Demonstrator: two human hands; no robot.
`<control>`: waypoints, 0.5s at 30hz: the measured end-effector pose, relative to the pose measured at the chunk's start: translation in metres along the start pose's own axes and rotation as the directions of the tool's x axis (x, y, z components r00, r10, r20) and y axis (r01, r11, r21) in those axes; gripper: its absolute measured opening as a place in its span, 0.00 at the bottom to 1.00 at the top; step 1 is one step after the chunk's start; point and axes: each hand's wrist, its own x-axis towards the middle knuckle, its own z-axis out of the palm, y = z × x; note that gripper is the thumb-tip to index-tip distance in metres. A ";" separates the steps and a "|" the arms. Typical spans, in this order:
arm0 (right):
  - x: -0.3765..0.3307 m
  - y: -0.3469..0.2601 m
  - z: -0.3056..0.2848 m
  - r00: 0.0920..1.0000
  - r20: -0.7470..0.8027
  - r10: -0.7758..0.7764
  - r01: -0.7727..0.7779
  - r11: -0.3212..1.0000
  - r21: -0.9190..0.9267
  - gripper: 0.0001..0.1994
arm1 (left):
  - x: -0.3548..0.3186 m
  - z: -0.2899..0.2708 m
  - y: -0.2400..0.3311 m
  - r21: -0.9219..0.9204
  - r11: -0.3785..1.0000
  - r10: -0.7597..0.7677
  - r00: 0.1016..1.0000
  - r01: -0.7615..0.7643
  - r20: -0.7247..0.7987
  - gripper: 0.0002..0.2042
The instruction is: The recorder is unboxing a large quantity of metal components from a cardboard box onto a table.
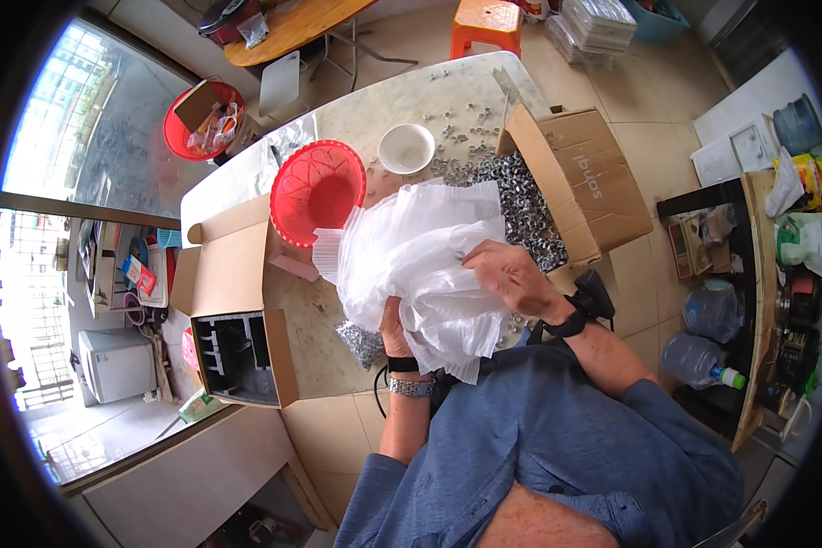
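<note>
A bunch of thin white translucent plastic bags [406,251] spreads out in front of me over the near part of the table. My left hand [394,331] is closed on its lower left side, the fingers mostly hidden under the plastic. At its right side my right hand [513,277] pinches a fold between thumb and fingers. Just beyond the bags, small shiny metal ring-like pieces [521,205] lie heaped at the mouth of a tipped cardboard box [603,178]. Close to my left wrist sits a clear bag filled with small metal pieces [360,343].
A red plastic basket [288,196] and a white bowl [406,149] stand on the table [356,114]. An open carton with black dividers [237,356] is at the left edge. An orange stool [486,27] stands beyond, and water bottles [690,359] sit on a shelf at right.
</note>
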 end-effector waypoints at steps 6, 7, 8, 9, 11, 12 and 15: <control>0.011 0.001 0.013 0.887 -0.201 0.416 -0.411 0.909 0.071 0.13 | -0.003 -0.006 0.000 0.021 1.000 0.012 1.000 -0.012 0.007 0.17; 0.013 -0.003 0.013 0.895 -0.200 0.400 -0.424 0.901 -0.096 0.15 | 0.001 -0.015 -0.001 0.059 0.998 0.013 1.000 -0.013 -0.004 0.17; 0.012 0.005 0.018 0.905 -0.193 0.378 -0.404 0.907 -0.116 0.14 | 0.003 -0.022 -0.003 0.096 0.995 0.015 1.000 -0.014 -0.014 0.17; 0.013 0.005 0.021 0.903 -0.199 0.380 -0.407 0.906 -0.116 0.14 | 0.000 -0.017 -0.003 0.098 0.995 0.010 1.000 -0.008 -0.012 0.17; 0.013 0.007 0.026 0.874 -0.077 0.479 -0.483 0.874 -0.049 0.14 | -0.009 0.001 -0.002 0.020 1.000 0.021 1.000 -0.021 0.020 0.17; 0.007 0.027 0.031 0.868 -0.021 0.496 -0.492 0.866 0.094 0.14 | -0.012 0.004 -0.001 0.020 1.000 0.004 0.999 -0.005 0.045 0.17; -0.002 0.059 0.035 0.895 -0.021 0.445 -0.445 0.894 -0.056 0.14 | -0.008 -0.002 0.000 0.121 0.992 0.032 0.999 -0.032 0.005 0.16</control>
